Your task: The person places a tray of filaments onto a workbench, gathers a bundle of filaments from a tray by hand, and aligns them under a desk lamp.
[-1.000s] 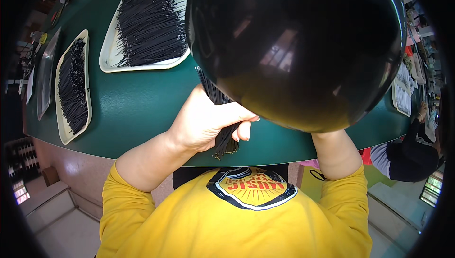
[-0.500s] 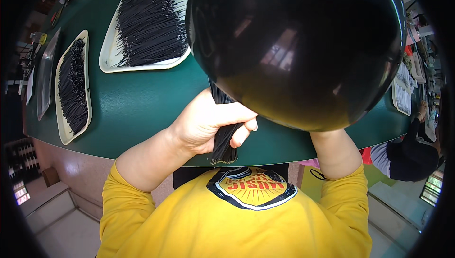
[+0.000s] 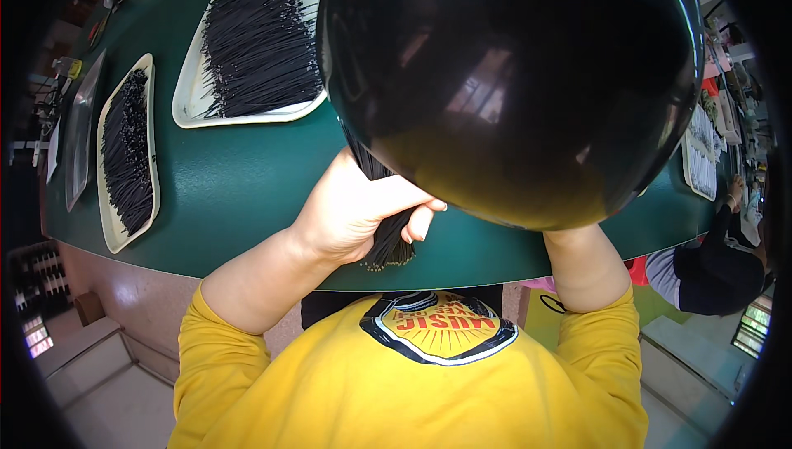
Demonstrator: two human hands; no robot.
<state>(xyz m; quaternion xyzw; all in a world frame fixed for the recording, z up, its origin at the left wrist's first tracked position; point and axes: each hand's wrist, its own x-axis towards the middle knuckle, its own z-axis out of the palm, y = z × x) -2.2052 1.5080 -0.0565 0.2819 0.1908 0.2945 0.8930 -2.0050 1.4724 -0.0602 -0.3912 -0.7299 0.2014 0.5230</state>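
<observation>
Black wires [image 3: 128, 156] lie in trays [image 3: 188, 109] at frame left and upper left, fingers [image 3: 420, 223] of the left hand [image 3: 345, 211] clasp a wire bundle [image 3: 386, 249] near centre, and a shiny dome [image 3: 511, 94] at upper right hides the right hand, whose grip I cannot tell.

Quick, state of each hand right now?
Left hand: closed, holding a bundle of thin black strands.
Right hand: hidden behind the glossy black dome; its grip cannot be told.

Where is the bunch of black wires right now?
In the head view, the bunch of black wires is in the left hand, near the green table's front edge, beside the shiny black dome's lower-left rim.
</observation>
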